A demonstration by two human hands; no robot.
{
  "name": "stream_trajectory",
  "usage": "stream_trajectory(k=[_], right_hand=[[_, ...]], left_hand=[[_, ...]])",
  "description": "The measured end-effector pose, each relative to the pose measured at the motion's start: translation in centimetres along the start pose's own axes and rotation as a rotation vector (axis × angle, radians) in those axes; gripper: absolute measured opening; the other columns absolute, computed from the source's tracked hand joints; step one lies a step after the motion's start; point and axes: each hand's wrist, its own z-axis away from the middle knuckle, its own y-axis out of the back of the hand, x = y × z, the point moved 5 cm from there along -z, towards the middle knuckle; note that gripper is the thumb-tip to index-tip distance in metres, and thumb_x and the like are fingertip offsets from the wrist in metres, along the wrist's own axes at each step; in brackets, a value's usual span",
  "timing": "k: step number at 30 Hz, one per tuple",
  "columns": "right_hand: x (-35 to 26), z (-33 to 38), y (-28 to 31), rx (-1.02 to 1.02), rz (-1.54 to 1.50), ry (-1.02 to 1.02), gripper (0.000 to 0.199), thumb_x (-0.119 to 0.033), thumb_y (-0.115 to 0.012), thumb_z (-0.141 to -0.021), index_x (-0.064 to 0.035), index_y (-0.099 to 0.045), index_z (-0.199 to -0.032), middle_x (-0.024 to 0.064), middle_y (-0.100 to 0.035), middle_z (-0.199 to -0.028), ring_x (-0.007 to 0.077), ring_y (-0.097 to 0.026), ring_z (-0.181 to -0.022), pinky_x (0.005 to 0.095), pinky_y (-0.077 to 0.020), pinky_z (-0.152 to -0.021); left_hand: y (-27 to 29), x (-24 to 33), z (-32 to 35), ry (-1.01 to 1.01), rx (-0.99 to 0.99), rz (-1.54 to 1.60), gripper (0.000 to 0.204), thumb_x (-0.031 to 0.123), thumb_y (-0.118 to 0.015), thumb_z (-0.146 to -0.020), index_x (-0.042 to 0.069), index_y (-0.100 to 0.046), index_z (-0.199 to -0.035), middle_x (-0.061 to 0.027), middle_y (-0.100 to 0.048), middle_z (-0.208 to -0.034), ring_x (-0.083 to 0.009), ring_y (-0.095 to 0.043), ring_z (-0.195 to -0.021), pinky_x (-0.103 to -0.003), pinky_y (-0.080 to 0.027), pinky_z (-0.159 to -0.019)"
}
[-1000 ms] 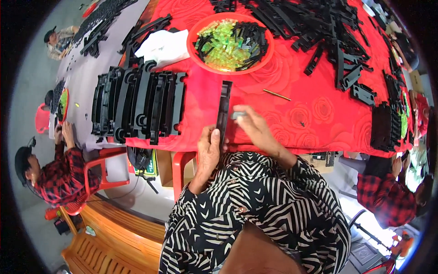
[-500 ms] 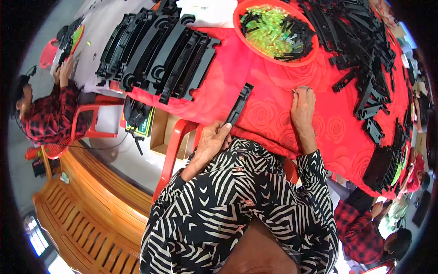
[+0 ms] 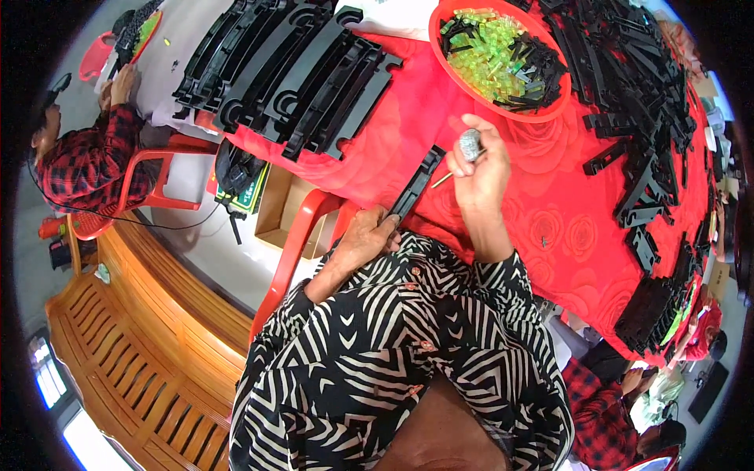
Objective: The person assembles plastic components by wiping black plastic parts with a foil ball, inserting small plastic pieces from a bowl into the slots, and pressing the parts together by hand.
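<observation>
My left hand (image 3: 365, 238) grips the near end of a long, narrow black plastic part (image 3: 416, 186), thumb on top, over the front edge of the red-covered table. The part points up and to the right, away from me. Just right of its far end, my right hand (image 3: 482, 169) is closed around a screwdriver-like tool (image 3: 470, 146) with a rounded grey handle. The tool's thin metal shaft slants down and left toward the part, and its tip looks just short of it. I cannot make out the shape of the tip.
A red basin (image 3: 451, 69) of yellow-green and black small pieces stands at the back. Long black parts (image 3: 290, 78) lie in a row at the left; loose black parts (image 3: 628, 102) are heaped at the right. A red chair (image 3: 294, 243) is by my left arm. Other people sit nearby.
My right hand has come left and turned, from the open cloth to beside the black part, and the grey-handled tool now shows in it. My left hand still holds the part.
</observation>
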Motion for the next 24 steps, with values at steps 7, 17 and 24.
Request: stream_trajectory(k=[7,17,24], right_hand=[[2.8,0.0,-0.8,0.092,0.083,0.02,0.022,-0.005,-0.034,-0.082,0.0001,-0.053,-0.092,0.0015,-0.042,-0.054,0.0081,-0.03,-0.037,0.0223,-0.0248,-0.034],[3.3,0.4,-0.7,0.164,0.193,0.089,0.02,-0.008,-0.035,-0.086,-0.0028,-0.054,-0.086,-0.0015,-0.038,-0.053,0.0066,-0.032,-0.037,0.0221,-0.0265,-0.031],[3.2,0.4,-0.7,0.199,0.236,0.096,0.02,-0.009,-0.034,-0.086,-0.0037,-0.053,-0.084,-0.0016,-0.037,-0.053,0.0066,-0.032,-0.036,0.0225,-0.0266,-0.031]], left_hand=[[0.3,0.0,-0.2,-0.015,-0.021,-0.025,0.034,0.026,-0.046,-0.09,-0.006,-0.052,-0.08,-0.0095,-0.059,-0.063,-0.0148,-0.059,-0.054,-0.026,-0.047,-0.049],[0.2,1.0,0.1,0.005,0.012,-0.081,0.037,0.027,-0.046,-0.09,-0.006,-0.052,-0.074,-0.0098,-0.058,-0.059,-0.0166,-0.059,-0.048,-0.027,-0.046,-0.044],[0.1,0.5,-0.1,-0.013,0.061,-0.135,0.039,0.026,-0.048,-0.089,-0.006,-0.054,-0.068,-0.0098,-0.057,-0.053,-0.0158,-0.058,-0.046,-0.028,-0.044,-0.044]])
